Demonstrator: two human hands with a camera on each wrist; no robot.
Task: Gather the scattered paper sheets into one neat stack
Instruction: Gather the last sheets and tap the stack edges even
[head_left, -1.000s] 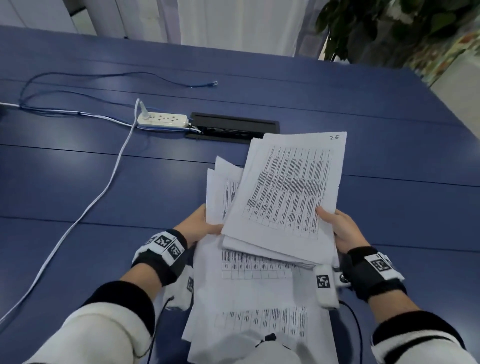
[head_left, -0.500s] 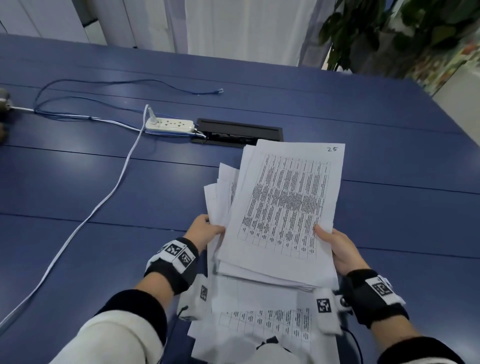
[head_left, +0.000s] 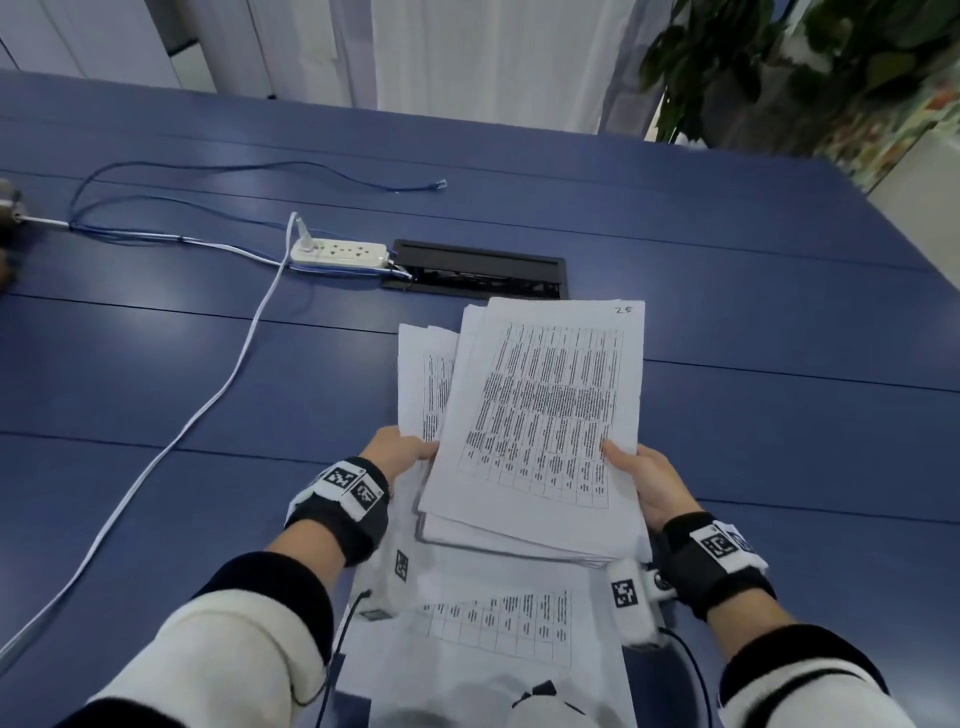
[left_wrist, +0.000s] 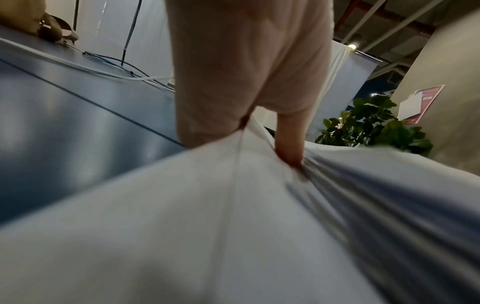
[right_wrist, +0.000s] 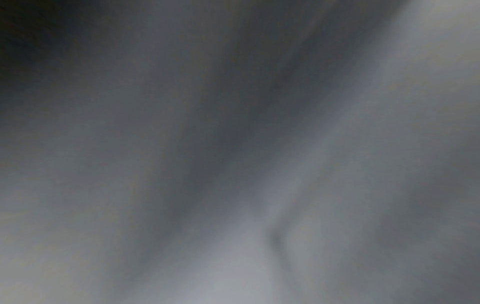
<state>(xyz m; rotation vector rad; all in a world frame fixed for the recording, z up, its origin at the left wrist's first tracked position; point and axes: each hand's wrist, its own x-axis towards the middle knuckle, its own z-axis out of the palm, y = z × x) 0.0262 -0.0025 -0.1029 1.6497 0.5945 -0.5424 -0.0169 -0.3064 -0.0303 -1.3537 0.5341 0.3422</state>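
A loose bundle of white printed paper sheets (head_left: 540, 415) is held above the blue table (head_left: 779, 415), its sheets fanned and out of line. My left hand (head_left: 397, 454) grips the bundle's left edge, thumb on top. My right hand (head_left: 641, 480) grips the right edge, thumb on the top sheet. In the left wrist view the left hand (left_wrist: 246, 92) pinches the sheets (left_wrist: 233, 226), which fill the lower frame. More printed sheets (head_left: 498, 618) lie below the bundle, near my body. The right wrist view is a grey blur.
A white power strip (head_left: 338, 253) with a white cable (head_left: 208, 405) lies at the far left, next to a black cable hatch (head_left: 475, 268). A thin blue cable (head_left: 260, 169) loops behind it. A potted plant (head_left: 779, 67) stands beyond the table's far right corner.
The bundle has turned more upright and its sheets have drawn closer together. Both hands keep their hold on its edges.
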